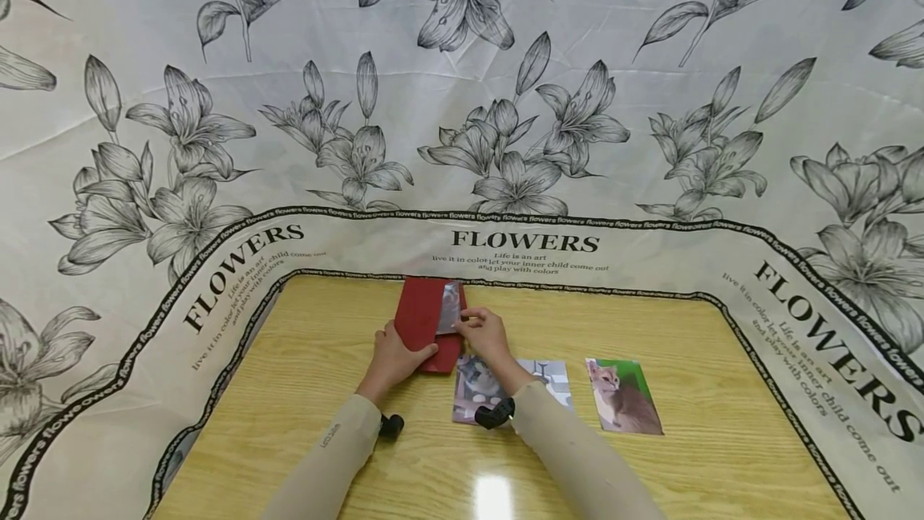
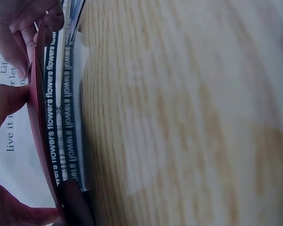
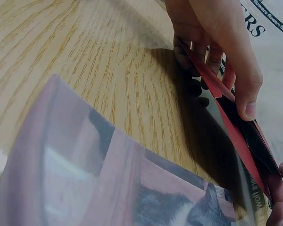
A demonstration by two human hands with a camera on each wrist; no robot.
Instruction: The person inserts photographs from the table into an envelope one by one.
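In the head view, my left hand point(image 1: 395, 355) grips a red envelope point(image 1: 419, 315) by its lower left side, thumb across the front. A photo card point(image 1: 449, 310) with a glossy greyish picture lies partly within the envelope's opening, its right part showing. My right hand point(image 1: 487, 335) pinches the right edge of that card between thumb and fingers. The right wrist view has the left hand point(image 3: 221, 47) around the envelope point(image 3: 238, 139), with the dark card point(image 3: 247, 129) between its red layers. From the left wrist view the envelope point(image 2: 35, 103) appears edge-on, tilted up off the table.
On the wooden table point(image 1: 325, 400), a cat photo point(image 1: 552, 379) lies partly under the right forearm. Farther right is another photo of a brown cat on green point(image 1: 624, 400). A flower-printed cloth point(image 1: 520, 251) borders the table's back and sides.
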